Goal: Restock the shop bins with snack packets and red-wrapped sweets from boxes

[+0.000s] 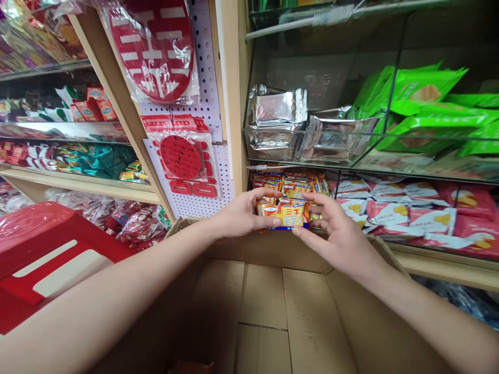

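A stack of yellow-orange biscuit packets [286,214] is held between both hands just in front of the lower shelf compartment. My left hand [241,213] grips the stack's left end, thumb on top. My right hand [335,234] closes on its right end with fingers curled round the front. More of the same yellow packets [290,182] lie in the shelf compartment right behind. Both forearms reach over an open cardboard box [273,311] whose inside shows bare.
Pink-and-white snack packs [409,210] fill the compartment to the right. Above, behind glass, lie silver foil bags [276,122] and green bags [421,104]. Red paper decorations [181,158] hang on a pegboard. A red plastic stool [42,249] stands at left.
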The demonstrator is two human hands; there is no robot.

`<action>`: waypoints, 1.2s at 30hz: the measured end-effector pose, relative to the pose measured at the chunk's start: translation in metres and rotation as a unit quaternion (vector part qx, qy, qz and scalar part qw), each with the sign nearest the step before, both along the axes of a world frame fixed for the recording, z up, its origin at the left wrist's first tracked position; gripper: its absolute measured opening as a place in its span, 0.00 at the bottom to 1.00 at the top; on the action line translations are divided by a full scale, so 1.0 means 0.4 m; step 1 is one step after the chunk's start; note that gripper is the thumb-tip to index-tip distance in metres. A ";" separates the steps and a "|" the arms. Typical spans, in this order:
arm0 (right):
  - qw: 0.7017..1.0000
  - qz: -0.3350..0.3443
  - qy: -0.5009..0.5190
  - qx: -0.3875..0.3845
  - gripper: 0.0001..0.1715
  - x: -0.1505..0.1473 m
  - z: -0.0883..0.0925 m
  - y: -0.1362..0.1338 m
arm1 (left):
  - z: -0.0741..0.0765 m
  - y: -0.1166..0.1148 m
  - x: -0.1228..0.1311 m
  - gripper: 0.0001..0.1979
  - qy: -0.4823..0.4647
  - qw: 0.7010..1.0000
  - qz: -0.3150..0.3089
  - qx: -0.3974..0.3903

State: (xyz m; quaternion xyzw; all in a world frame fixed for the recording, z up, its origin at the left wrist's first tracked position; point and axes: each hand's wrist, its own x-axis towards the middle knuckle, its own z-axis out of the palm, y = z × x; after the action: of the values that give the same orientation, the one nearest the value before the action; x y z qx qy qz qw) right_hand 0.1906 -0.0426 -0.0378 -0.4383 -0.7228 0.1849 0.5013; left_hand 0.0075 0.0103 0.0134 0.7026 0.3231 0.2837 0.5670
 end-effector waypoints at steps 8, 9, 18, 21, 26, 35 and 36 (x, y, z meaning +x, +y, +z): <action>0.981 -0.040 0.181 -0.053 0.21 0.050 0.017 0.052 | -0.045 0.017 0.011 0.28 0.067 0.981 0.107 0.149; 0.978 -0.075 0.188 -0.053 0.22 0.062 0.018 0.060 | -0.052 0.019 0.011 0.29 0.089 0.974 0.111 0.176; 0.961 -0.106 0.243 -0.077 0.27 0.074 -0.014 0.153 | -0.054 -0.011 0.011 0.14 0.318 0.864 0.053 0.386; 0.957 -0.100 0.263 -0.075 0.27 0.033 -0.003 0.198 | -0.060 -0.019 0.015 0.16 0.350 0.815 0.061 0.458; 0.974 -0.119 0.190 -0.009 0.20 -0.023 0.003 0.261 | -0.066 -0.026 0.016 0.18 0.408 0.750 0.070 0.516; 0.934 -0.303 -0.188 0.009 0.15 -0.083 0.038 0.279 | -0.067 -0.025 0.023 0.18 0.418 0.739 0.062 0.524; 0.923 -0.310 -0.227 0.015 0.15 -0.088 0.043 0.281 | -0.067 -0.024 0.023 0.18 0.420 0.740 0.061 0.522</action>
State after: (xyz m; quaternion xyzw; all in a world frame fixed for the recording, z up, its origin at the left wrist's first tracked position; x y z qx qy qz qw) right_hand 0.1554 0.0698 -0.0206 -0.6635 -0.6476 -0.0951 0.3624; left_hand 0.0167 0.0006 -0.0134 0.9153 0.3720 0.1178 -0.0997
